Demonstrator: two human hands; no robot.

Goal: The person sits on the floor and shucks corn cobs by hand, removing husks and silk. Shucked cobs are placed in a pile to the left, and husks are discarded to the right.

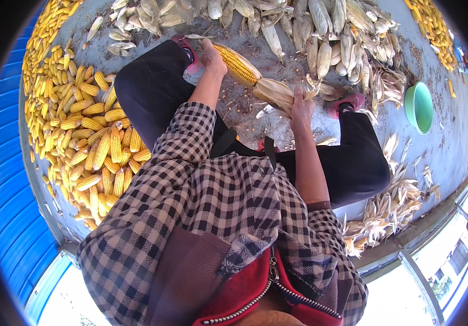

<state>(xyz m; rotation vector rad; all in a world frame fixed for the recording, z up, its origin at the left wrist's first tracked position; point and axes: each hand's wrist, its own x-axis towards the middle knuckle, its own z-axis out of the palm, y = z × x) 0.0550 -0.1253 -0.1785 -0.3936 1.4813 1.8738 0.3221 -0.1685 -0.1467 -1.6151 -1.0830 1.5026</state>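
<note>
Between my two hands a yellow ear of corn (236, 64) lies slantwise, its kernels largely bare. My left hand (213, 58) grips the ear at its far left end. Dry pale husk (274, 94) is peeled back from the ear's other end, and my right hand (302, 105) is closed around that husk. One strip of husk still runs along the upper side of the ear. Beneath my hands, loose kernels and dirt are scattered over the grey floor (254, 129).
A large heap of husked corn ears (91, 134) lies to my left, beside a blue corrugated wall (8, 163). Unhusked ears (319, 53) are piled ahead. At right stand a green plastic basin (419, 108) and a pile of loose husks (393, 208). More yellow ears (433, 30) lie at far right.
</note>
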